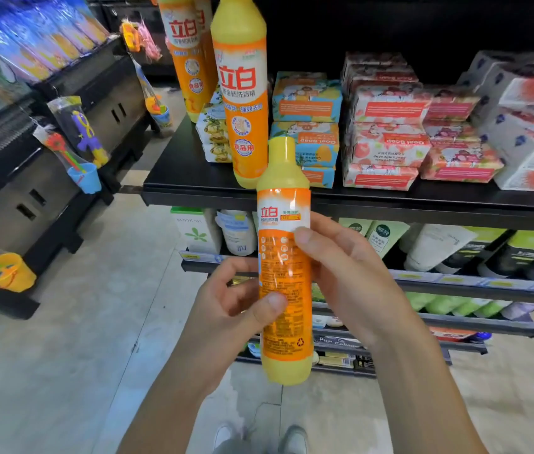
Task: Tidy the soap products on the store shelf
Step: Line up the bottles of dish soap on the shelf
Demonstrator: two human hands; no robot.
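Before the black shelf point(187, 165), two hands hold a dish-soap bottle point(284, 283).
Far right sit stacked boxed soaps point(390, 139), far left stand tall bottles point(242, 103); left hand point(226, 309) and right hand point(350, 276) curl around the upright bottle, near the shelf's edge.

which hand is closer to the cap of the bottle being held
Right. The right hand grips the bottle higher up, nearer its cap; the left hand holds it lower down.
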